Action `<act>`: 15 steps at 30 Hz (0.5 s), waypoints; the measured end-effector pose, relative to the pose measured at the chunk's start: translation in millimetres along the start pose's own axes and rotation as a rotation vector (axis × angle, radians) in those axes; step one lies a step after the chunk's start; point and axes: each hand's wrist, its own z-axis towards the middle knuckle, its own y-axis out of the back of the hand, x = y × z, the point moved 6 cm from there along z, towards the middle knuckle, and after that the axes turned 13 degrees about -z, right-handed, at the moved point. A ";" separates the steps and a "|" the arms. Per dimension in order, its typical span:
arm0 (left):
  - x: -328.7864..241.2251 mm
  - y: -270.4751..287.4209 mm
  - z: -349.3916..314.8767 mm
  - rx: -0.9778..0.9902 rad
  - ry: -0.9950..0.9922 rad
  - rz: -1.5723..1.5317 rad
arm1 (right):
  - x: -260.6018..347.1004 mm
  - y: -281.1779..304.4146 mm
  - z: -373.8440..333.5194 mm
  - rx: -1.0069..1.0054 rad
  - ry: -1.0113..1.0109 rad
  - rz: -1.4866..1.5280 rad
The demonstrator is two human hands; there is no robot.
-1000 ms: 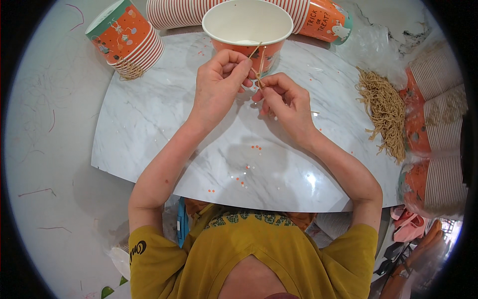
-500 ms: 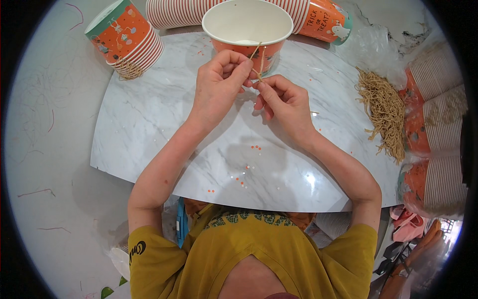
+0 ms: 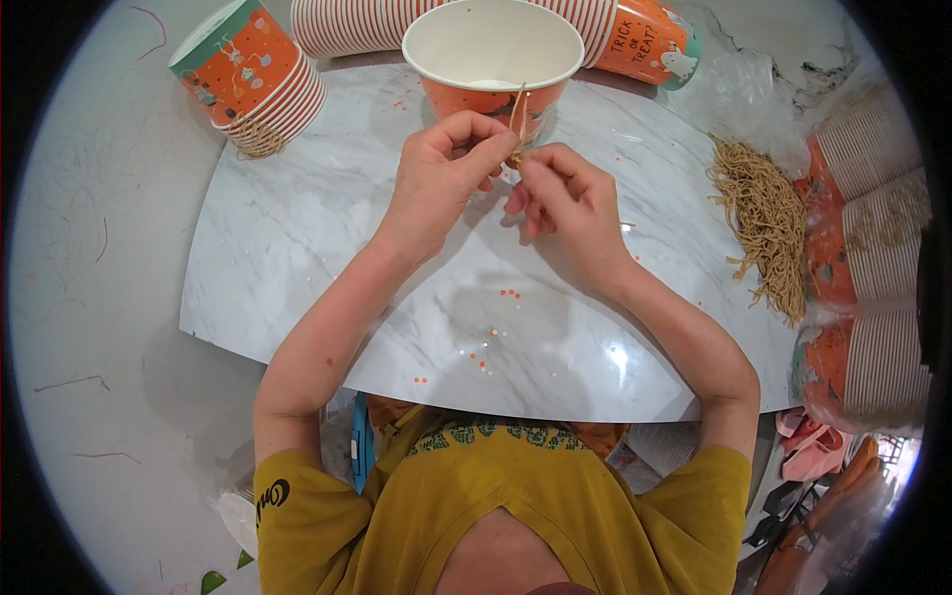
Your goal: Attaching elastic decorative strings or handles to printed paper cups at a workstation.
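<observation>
A paper bucket (image 3: 493,45) with a white inside and an orange printed outside stands upright at the far middle of the table. A tan cord (image 3: 522,111) rises from its near wall in a narrow loop, and its lower part runs down to my fingertips. My left hand (image 3: 441,174) pinches the cord between thumb and fingers. Close beside it, my right hand (image 3: 567,198) also pinches the cord, thumb against forefinger, with the other fingers curled beneath. The cord's ends are mostly hidden by my fingertips.
Nested buckets (image 3: 253,74) stand upside down at far left, with cords hanging on their rims. A long row of nested buckets (image 3: 347,28) lies along the back. Tan cords (image 3: 762,223) lie heaped at right, beside bagged bucket stacks (image 3: 873,248). Orange and white dots dot the marble-patterned table (image 3: 297,228).
The fingertips of both hands have drawn closer together around the cord. The loop has become narrower, its two strands lying nearly side by side. The bucket has not moved.
</observation>
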 end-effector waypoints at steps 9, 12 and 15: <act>-4.2 -2.3 -0.1 0.011 -0.080 0.039 | -1.9 -3.2 10.2 0.162 -0.200 0.364; -4.3 -1.7 -0.5 0.000 -0.077 0.043 | -0.5 -4.2 9.9 0.171 -0.217 0.398; -3.3 -1.9 -0.3 -0.024 -0.044 0.026 | -1.0 -5.3 9.8 0.179 -0.245 0.437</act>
